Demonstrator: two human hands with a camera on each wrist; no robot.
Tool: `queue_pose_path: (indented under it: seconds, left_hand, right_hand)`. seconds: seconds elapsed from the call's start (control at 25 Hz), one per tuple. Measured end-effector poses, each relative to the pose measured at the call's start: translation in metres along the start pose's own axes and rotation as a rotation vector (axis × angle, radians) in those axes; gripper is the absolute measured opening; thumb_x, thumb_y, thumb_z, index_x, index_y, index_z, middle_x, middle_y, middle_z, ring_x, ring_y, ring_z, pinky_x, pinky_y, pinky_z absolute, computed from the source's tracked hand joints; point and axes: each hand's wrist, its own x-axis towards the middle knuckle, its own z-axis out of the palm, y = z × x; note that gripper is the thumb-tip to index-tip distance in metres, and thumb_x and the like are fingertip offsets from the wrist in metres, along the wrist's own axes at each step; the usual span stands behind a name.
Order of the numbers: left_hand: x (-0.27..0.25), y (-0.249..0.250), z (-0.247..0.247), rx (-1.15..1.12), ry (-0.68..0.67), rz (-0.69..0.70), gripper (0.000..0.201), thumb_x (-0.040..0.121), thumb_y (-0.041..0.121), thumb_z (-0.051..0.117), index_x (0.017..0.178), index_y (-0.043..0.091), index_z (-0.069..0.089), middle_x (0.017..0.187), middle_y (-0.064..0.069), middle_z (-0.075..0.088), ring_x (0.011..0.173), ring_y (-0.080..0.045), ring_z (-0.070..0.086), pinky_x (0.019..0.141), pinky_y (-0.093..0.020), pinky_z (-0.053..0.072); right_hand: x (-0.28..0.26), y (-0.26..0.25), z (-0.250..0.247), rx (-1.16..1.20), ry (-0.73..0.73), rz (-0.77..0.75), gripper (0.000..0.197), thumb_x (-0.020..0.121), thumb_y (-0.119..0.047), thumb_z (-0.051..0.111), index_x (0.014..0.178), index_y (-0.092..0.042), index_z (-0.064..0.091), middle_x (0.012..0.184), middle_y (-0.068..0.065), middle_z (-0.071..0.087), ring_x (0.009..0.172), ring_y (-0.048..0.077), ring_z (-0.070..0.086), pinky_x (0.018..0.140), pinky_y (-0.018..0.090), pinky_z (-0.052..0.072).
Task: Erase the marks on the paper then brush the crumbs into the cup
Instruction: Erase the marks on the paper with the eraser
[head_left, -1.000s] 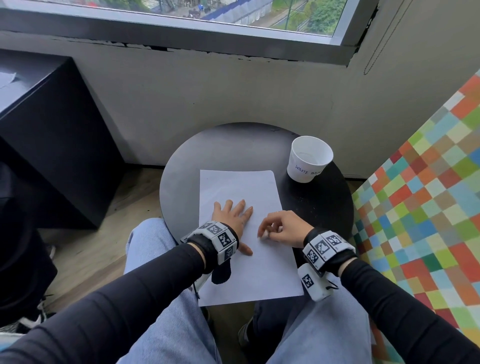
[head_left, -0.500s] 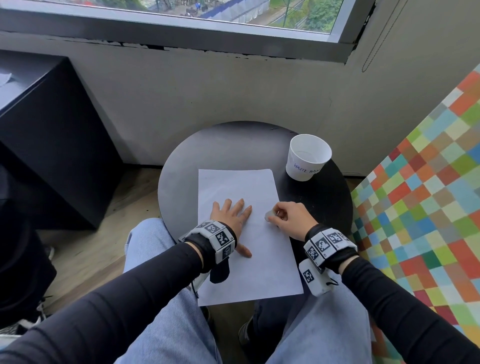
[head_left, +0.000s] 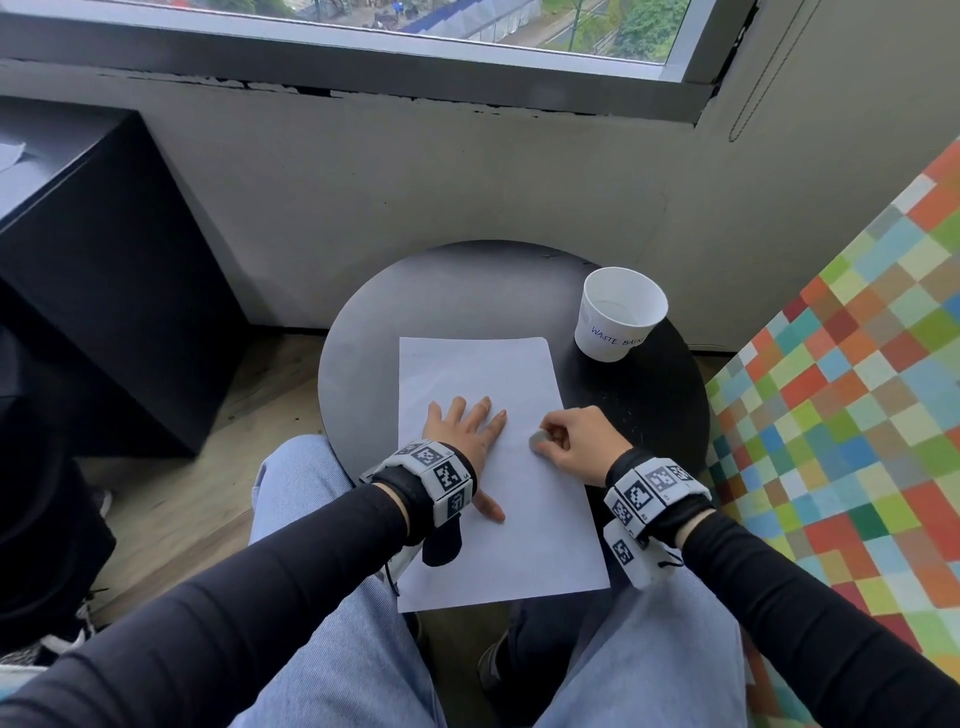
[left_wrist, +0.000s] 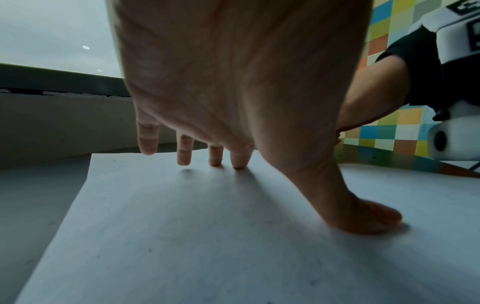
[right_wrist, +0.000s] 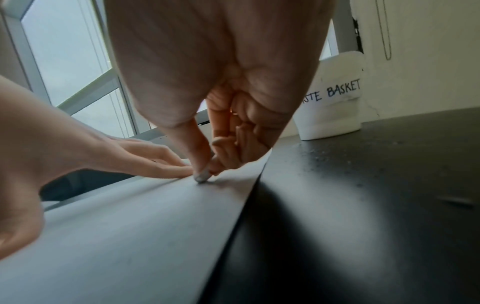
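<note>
Head view: left hand (head_left: 464, 431) splayed flat, pinning white paper sheet (head_left: 483, 374); right hand (head_left: 574, 441) pinching small grey eraser (head_left: 538, 442) near right edge. Best rubbed lightly, away from pinning hand, sparing paper.

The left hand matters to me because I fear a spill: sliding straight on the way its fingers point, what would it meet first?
Probably nothing: the left hand points up the paper toward bare table; the cup sits off to the right.
</note>
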Motion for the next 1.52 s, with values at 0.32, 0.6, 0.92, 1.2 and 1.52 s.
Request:
queue_pose_path:
  seconds: [0.32,0.6,0.92,1.2,1.52]
  left_hand:
    - [-0.001,0.0,-0.002,-0.003,-0.01,-0.003,0.137,0.062,0.085,0.065,0.157,0.023,-0.011,0.165,-0.005,-0.008,0.149,-0.035,0.001,0.117,-0.054,0.01]
    - [-0.001,0.0,-0.002,-0.005,-0.006,-0.002,0.137,0.061,0.084,0.066,0.157,0.023,-0.01,0.165,-0.005,-0.007,0.149,-0.034,0.002,0.117,-0.053,0.01]
    - [-0.002,0.0,-0.002,0.005,-0.005,-0.004,0.137,0.061,0.085,0.066,0.157,0.023,-0.01,0.165,-0.004,-0.006,0.149,-0.035,0.002,0.117,-0.053,0.012]
    - [-0.001,-0.002,0.0,-0.011,0.003,0.007,0.138,0.06,0.085,0.065,0.157,0.023,-0.01,0.165,-0.004,-0.006,0.149,-0.035,0.002,0.117,-0.053,0.012]
    - [-0.001,-0.002,0.001,-0.007,0.011,0.003,0.14,0.058,0.086,0.066,0.157,0.022,-0.009,0.165,-0.005,-0.005,0.148,-0.035,0.004,0.116,-0.053,0.013]
  right_hand:
    - [-0.008,-0.004,-0.002,-0.062,-0.059,-0.082,0.015,0.084,-0.023,0.063,0.077,-0.011,0.065,0.056,-0.01,0.051,0.056,0.012,0.048,0.059,0.02,0.036]
    - [-0.009,-0.004,-0.004,-0.094,-0.056,-0.111,0.014,0.085,-0.023,0.062,0.078,-0.012,0.066,0.054,-0.012,0.047,0.057,0.012,0.047,0.059,0.02,0.035]
    - [-0.017,-0.01,0.001,-0.112,-0.079,-0.177,0.014,0.084,-0.022,0.061,0.075,-0.012,0.063,0.055,-0.011,0.048,0.057,0.014,0.046,0.06,0.023,0.036]
    - [-0.019,-0.009,0.005,-0.109,-0.076,-0.155,0.016,0.084,-0.025,0.057,0.074,-0.013,0.06,0.058,-0.007,0.05,0.058,0.018,0.047,0.06,0.028,0.043]
    - [-0.019,-0.018,0.011,-0.136,-0.124,-0.232,0.015,0.085,-0.02,0.059,0.075,-0.01,0.061,0.065,0.005,0.062,0.063,0.026,0.055,0.06,0.028,0.04]
